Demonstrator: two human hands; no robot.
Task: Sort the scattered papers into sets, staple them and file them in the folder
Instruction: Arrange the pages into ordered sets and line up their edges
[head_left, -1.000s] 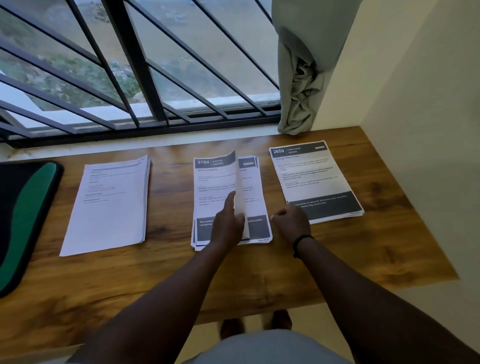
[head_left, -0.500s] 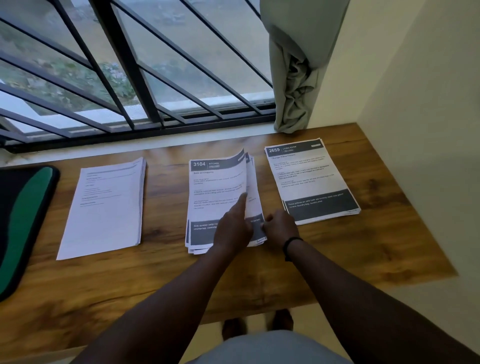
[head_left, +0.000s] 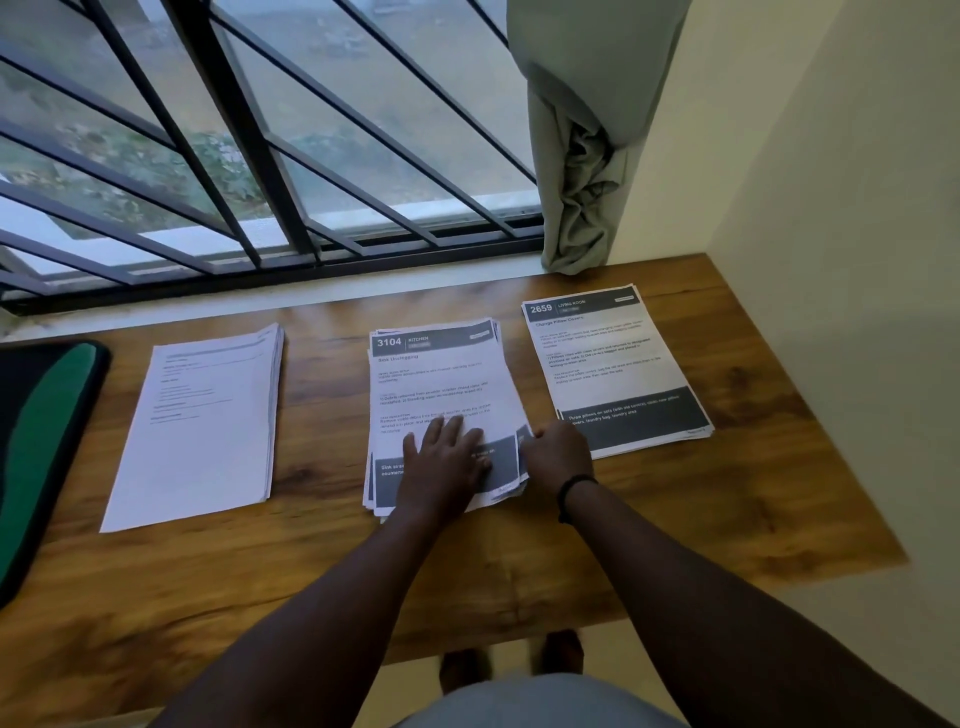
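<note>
A: Items left of the hands?
B: Black-and-green folder (head_left: 41, 441), then a plain white paper stack (head_left: 202, 426).
A: Left hand (head_left: 447, 457)?
B: Flat, fingers extended, pressing the "3104" paper stack (head_left: 441, 384).
A: Right hand (head_left: 558, 449)?
B: Curled, pinching that stack's near right corner. The "2659" paper stack (head_left: 608, 358) lies just beyond it.

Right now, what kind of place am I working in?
Probably a room in a home, at a wooden desk set in a corner under a barred window, with a tied-back curtain. Three stacks of printed sheets lie on it; the left hand presses the middle stack.
</note>
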